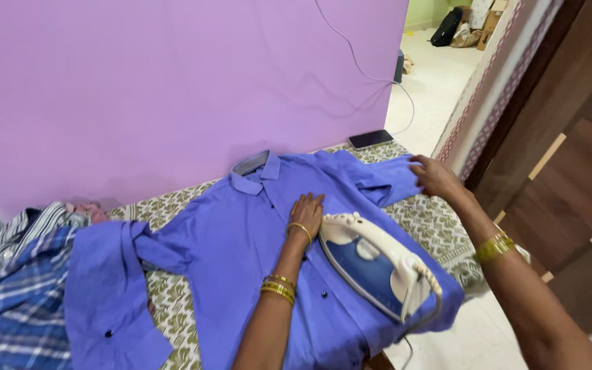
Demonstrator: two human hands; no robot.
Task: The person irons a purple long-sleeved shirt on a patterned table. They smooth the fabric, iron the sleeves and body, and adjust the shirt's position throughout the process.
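From the head camera I see a blue button-up shirt spread front-up over a patterned ironing cloth, collar toward the purple wall. My left hand lies flat and open on the shirt's chest, grasping nothing. My right hand reaches out to the far sleeve, fingers spread on the fabric near its end; I cannot tell whether they pinch it or merely press. A white and blue steam iron sits tilted on the shirt just beside my left wrist, nobody holding it.

The risk I judge: the iron resting unattended on the cloth could scorch it, or my left forearm could brush it. Its cord hangs off the edge and could snag. A phone lies by the wall; plaid clothes are heaped at left.
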